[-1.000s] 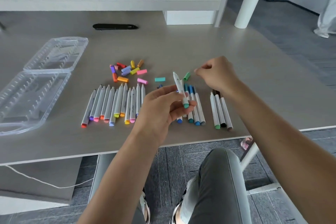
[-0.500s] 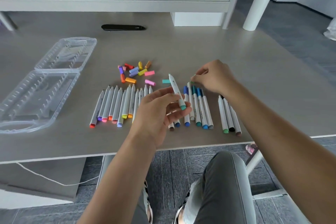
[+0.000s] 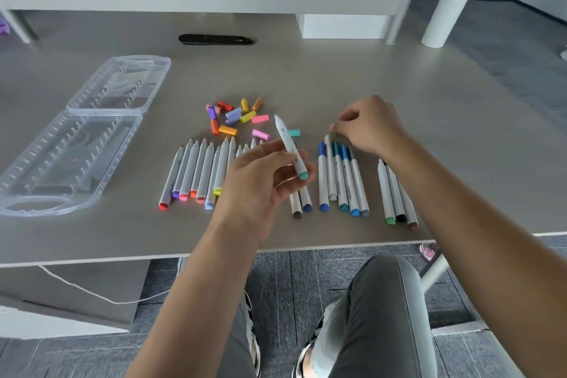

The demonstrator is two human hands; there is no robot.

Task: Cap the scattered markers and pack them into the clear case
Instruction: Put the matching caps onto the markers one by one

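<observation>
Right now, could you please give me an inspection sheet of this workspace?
Surface: grey table, bare toward the back.
Job's things: clear case lies open at the left, no markers in it; a row of uncapped markers in warm colours; a capped blue group; three more markers at the right; loose caps in a pile behind them.
Clutter: nothing seen.
Hands: left hand holds a teal marker, tip bare; right hand pinches a small green cap.
Cables: white cord under the table; dark cable slot at the back.
Surroundings: white post, grey floor, the person's knees below.
</observation>
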